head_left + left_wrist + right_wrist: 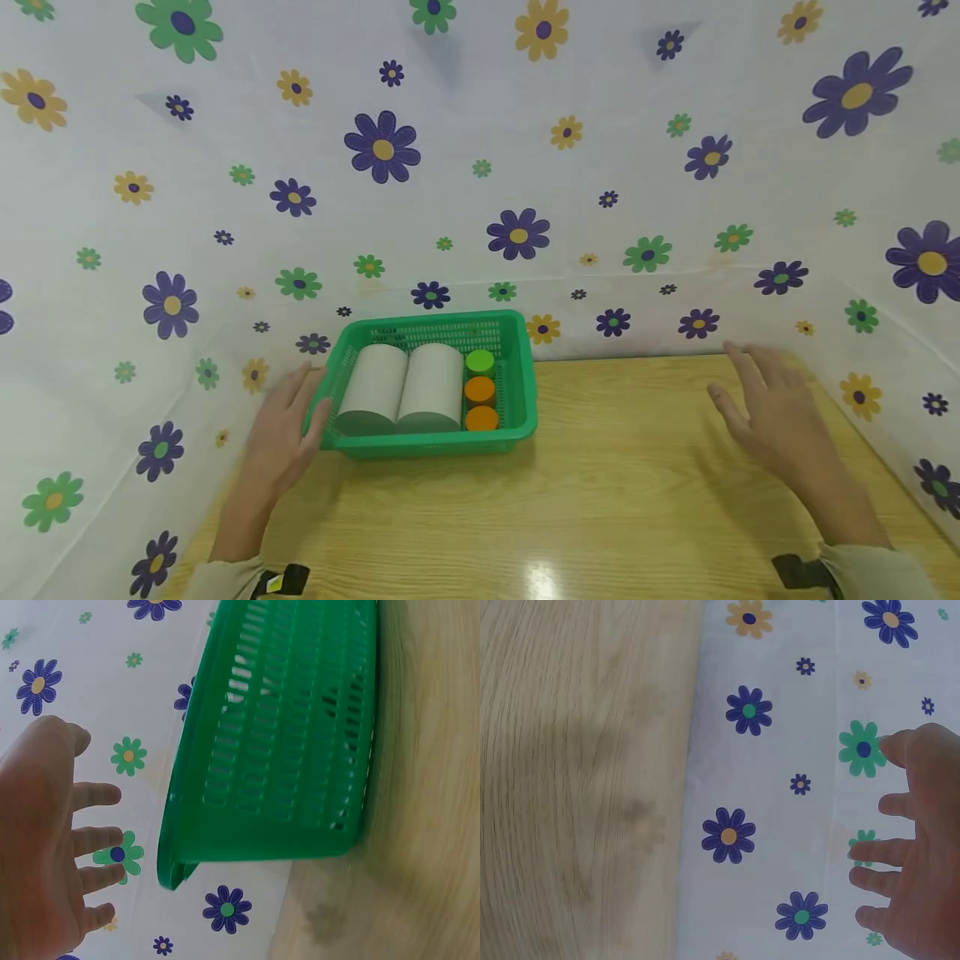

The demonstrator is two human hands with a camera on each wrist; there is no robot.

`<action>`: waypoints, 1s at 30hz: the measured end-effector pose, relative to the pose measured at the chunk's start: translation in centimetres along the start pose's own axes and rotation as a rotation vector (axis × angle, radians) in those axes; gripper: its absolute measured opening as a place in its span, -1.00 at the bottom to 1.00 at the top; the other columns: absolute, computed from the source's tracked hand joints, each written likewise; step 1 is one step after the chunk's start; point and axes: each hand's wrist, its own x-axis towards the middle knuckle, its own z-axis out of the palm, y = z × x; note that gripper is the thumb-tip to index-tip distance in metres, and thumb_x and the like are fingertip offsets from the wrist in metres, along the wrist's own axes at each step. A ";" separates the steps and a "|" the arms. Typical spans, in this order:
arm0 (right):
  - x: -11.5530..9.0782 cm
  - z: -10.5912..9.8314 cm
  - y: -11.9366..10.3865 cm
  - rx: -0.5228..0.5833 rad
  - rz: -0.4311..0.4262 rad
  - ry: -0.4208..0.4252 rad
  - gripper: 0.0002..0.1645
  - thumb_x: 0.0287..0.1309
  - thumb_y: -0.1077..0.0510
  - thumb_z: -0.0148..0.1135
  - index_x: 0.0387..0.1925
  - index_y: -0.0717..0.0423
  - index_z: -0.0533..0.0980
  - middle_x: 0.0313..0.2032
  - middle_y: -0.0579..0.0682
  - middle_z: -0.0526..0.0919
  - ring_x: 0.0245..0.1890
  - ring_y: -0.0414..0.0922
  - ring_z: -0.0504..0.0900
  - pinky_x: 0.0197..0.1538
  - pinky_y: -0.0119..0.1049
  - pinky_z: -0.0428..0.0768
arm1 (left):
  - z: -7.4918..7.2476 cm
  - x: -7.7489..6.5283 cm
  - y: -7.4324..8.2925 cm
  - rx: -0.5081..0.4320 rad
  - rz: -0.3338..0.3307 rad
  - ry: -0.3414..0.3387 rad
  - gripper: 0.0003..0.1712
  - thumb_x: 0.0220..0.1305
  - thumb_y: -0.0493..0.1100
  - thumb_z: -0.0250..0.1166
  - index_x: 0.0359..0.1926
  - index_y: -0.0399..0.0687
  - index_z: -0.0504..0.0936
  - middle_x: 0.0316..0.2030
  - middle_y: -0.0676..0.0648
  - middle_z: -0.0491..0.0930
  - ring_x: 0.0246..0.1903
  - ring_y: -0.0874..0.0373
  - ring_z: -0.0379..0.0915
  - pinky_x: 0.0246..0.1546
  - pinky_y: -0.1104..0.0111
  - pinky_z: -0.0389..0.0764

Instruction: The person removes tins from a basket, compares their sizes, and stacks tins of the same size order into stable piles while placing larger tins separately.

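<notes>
Basket point(431, 444) beside left grip point(281, 439)

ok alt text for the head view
A green basket of two white cylinders and three containers with green and orange tops sits on a wooden table. A person's left hand is beside it; the empty right hand is farther right.

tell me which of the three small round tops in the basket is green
The rear top, nearest the far wall of the green basket; the middle top and front top are both orange.
</notes>
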 end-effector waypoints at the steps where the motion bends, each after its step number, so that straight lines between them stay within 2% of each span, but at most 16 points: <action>1: -0.1 0.0 -0.2 0.008 -0.001 0.011 -0.23 0.49 0.01 0.12 0.52 0.29 0.15 0.31 0.51 0.28 0.29 0.50 0.24 0.31 0.43 0.11 | 0.2 -0.1 0.3 -0.015 0.005 0.023 -0.48 0.56 -0.09 0.07 0.40 -0.25 0.44 0.39 -0.33 0.37 0.37 -0.34 0.25 0.29 -0.23 0.23; 5: -0.1 -0.2 -1.3 0.032 -0.006 0.051 -0.26 0.49 0.03 0.12 0.52 0.27 0.18 0.33 0.51 0.30 0.30 0.48 0.26 0.30 0.43 0.14 | 0.8 -0.7 1.8 -0.079 -0.040 0.061 -0.47 0.54 -0.11 0.09 0.41 -0.24 0.43 0.34 -0.33 0.41 0.30 -0.34 0.32 0.22 -0.24 0.30; 9: -0.4 -0.2 -2.2 0.061 -0.012 0.082 -0.26 0.47 0.04 0.15 0.51 0.26 0.20 0.32 0.51 0.30 0.27 0.49 0.27 0.29 0.44 0.13 | 1.9 -1.3 3.4 -0.164 -0.128 0.043 -0.51 0.56 -0.08 0.12 0.37 -0.21 0.48 0.36 -0.32 0.39 0.34 -0.34 0.28 0.23 -0.28 0.27; 12: -0.5 0.3 -3.0 0.088 -0.025 0.108 -0.26 0.41 0.07 0.21 0.49 0.26 0.24 0.30 0.47 0.34 0.25 0.46 0.30 0.24 0.45 0.16 | 2.6 -1.6 4.4 -0.221 -0.167 0.035 -0.54 0.56 -0.07 0.14 0.32 -0.21 0.52 0.33 -0.28 0.43 0.34 -0.30 0.28 0.24 -0.28 0.27; 20: -0.6 2.3 -5.4 0.164 -0.057 0.151 -0.24 0.34 0.11 0.29 0.48 0.22 0.28 0.32 0.36 0.38 0.28 0.39 0.32 0.25 0.37 0.24 | 3.3 -2.5 5.0 -0.283 -0.174 0.070 -0.66 0.49 -0.18 0.26 0.17 -0.25 0.62 0.16 -0.23 0.49 0.22 -0.21 0.37 0.18 -0.18 0.34; 25: -0.5 3.0 -6.5 0.201 -0.075 0.172 -0.19 0.28 0.16 0.35 0.49 0.20 0.28 0.32 0.34 0.39 0.28 0.37 0.34 0.23 0.35 0.27 | 3.8 -2.2 5.0 -0.309 -0.145 0.096 -0.69 0.35 -0.25 0.39 0.08 -0.23 0.67 0.07 -0.19 0.51 0.11 -0.08 0.43 0.13 0.04 0.38; 30: -0.2 3.9 -8.0 0.216 -0.086 0.165 -0.20 0.28 0.15 0.34 0.48 0.20 0.28 0.32 0.30 0.41 0.29 0.31 0.36 0.23 0.29 0.31 | 3.8 -2.3 4.7 -0.334 -0.154 0.075 -0.67 0.24 -0.28 0.49 0.02 -0.18 0.69 -0.03 -0.08 0.55 0.03 0.02 0.46 0.08 0.27 0.37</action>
